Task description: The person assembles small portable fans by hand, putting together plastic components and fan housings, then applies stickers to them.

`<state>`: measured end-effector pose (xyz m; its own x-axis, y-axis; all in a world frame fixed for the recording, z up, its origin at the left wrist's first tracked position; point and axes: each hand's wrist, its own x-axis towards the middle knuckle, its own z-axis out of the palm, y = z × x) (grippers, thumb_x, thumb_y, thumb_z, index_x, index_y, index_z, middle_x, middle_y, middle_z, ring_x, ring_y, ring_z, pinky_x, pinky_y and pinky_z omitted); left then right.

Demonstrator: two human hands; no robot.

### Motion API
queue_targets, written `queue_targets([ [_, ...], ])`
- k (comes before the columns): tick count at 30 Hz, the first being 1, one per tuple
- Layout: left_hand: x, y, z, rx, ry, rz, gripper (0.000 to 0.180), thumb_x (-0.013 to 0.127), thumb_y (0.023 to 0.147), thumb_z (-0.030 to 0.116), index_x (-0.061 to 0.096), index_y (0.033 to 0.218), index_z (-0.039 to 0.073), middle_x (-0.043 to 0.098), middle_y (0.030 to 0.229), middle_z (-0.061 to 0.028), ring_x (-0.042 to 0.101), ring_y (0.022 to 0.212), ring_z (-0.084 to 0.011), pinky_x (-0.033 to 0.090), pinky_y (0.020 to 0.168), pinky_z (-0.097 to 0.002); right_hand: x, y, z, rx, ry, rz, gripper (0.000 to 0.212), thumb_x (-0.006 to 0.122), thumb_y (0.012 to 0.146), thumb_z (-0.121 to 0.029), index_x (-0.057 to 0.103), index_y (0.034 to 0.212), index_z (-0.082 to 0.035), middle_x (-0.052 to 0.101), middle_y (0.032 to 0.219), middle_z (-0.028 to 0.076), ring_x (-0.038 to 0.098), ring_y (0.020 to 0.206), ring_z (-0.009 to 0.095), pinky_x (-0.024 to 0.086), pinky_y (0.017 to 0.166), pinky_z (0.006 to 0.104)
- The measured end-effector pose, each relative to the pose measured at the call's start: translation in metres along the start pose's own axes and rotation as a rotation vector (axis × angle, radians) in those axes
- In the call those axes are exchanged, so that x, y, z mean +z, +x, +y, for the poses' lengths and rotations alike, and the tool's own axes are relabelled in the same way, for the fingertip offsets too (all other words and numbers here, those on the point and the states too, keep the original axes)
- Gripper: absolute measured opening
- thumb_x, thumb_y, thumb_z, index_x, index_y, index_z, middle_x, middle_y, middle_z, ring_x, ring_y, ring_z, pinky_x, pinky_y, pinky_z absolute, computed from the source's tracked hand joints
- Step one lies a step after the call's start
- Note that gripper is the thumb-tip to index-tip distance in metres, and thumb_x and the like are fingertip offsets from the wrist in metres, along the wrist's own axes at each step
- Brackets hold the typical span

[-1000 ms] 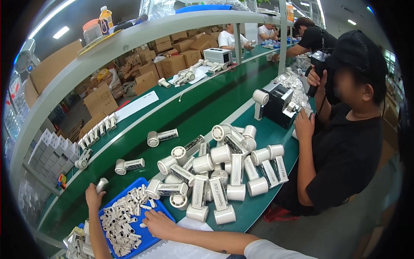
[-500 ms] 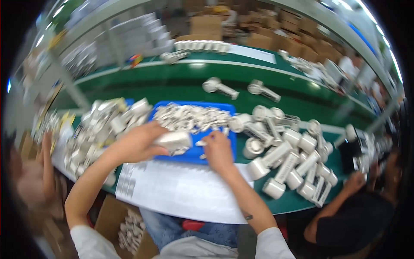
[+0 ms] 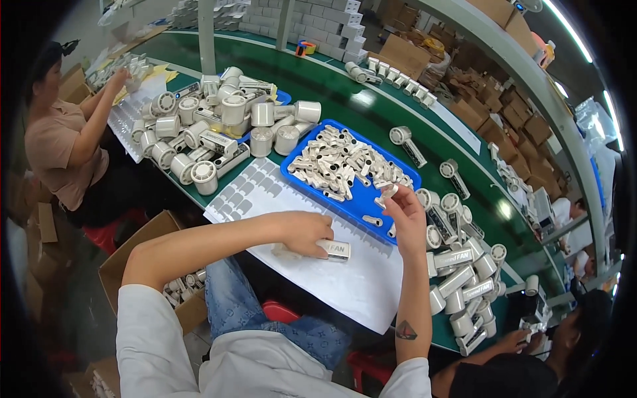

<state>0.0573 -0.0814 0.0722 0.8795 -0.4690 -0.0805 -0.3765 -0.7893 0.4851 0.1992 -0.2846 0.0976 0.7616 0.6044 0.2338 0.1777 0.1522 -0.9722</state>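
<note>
My left hand (image 3: 306,233) is closed on a white handheld fan (image 3: 338,251), which lies low over a white sheet of labels (image 3: 361,292); part of the fan is covered by the hand. Pinched in the fingers of my right hand (image 3: 407,213) is a small white plastic piece (image 3: 387,193), just above the right side of a blue tray (image 3: 355,207). That tray holds a heap of similar small white pieces (image 3: 335,159), with a few loose ones near its front edge.
White fans are piled at the left (image 3: 232,109) and right (image 3: 458,285). Two single fans lie on the green belt (image 3: 365,99) beyond the tray. People work on both sides. A cardboard box (image 3: 142,255) stands below the table's left edge.
The view has turned. My left hand has brought the fan from the tray's left side down to the label sheet. My right hand has risen from inside the tray with a small piece.
</note>
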Motion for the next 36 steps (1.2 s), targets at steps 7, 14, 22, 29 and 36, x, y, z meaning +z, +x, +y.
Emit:
queue_targets([
  [7, 0.004, -0.005, 0.021, -0.251, 0.258, 0.146, 0.055, 0.07, 0.082, 0.032, 0.054, 0.128, 0.006, 0.056, 0.106, -0.0165, 0.058, 0.101, -0.033, 0.049, 0.081, -0.0419, -0.011, -0.028, -0.004, 0.031, 0.079, 0.047, 0.026, 0.065, 0.091, -0.007, 0.06, 0.116, -0.003, 0.062, 0.1, 0.002, 0.055, 0.088, 0.008, 0.046, 0.07, 0.0227],
  [14, -0.014, -0.017, 0.016, -0.174, -0.044, 0.243, 0.05, 0.073, 0.08, 0.019, 0.055, 0.126, 0.011, 0.064, 0.1, -0.0115, 0.064, 0.089, -0.0315, 0.05, 0.079, -0.042, -0.016, -0.05, -0.006, 0.054, 0.629, -0.198, 0.027, 0.056, 0.096, -0.009, 0.054, 0.122, -0.004, 0.061, 0.085, 0.006, 0.052, 0.061, 0.013, 0.045, 0.061, 0.0325],
  [22, -0.018, -0.013, -0.022, -0.157, -0.166, 0.299, 0.035, 0.072, 0.082, 0.028, 0.068, 0.109, 0.007, 0.069, 0.103, -0.012, 0.065, 0.092, -0.0292, 0.05, 0.081, -0.0392, 0.01, -0.058, -0.014, 0.015, 0.831, -0.336, 0.029, 0.043, 0.097, -0.005, 0.049, 0.125, -0.005, 0.066, 0.1, 0.021, 0.063, 0.073, 0.023, 0.05, 0.066, 0.0353],
  [29, -0.004, -0.035, -0.024, -0.12, -0.008, 0.415, 0.041, 0.078, 0.072, 0.024, 0.069, 0.11, 0.012, 0.067, 0.104, -0.0069, 0.06, 0.104, -0.0266, 0.05, 0.086, -0.0384, 0.029, -0.054, 0.004, -0.17, -0.396, -0.242, 0.018, 0.057, 0.09, 0.002, 0.057, 0.108, 0.0, 0.069, 0.1, 0.013, 0.066, 0.081, 0.021, 0.052, 0.076, 0.0314],
  [36, 0.003, -0.031, -0.024, -0.199, -0.145, 0.562, 0.047, 0.08, 0.067, 0.018, 0.064, 0.111, 0.012, 0.068, 0.103, -0.0058, 0.064, 0.096, -0.0282, 0.051, 0.084, -0.0389, 0.063, -0.035, 0.012, -0.273, -0.75, -0.213, 0.038, 0.071, 0.083, -0.005, 0.059, 0.119, -0.006, 0.067, 0.094, 0.012, 0.063, 0.081, 0.029, 0.05, 0.07, 0.0361],
])
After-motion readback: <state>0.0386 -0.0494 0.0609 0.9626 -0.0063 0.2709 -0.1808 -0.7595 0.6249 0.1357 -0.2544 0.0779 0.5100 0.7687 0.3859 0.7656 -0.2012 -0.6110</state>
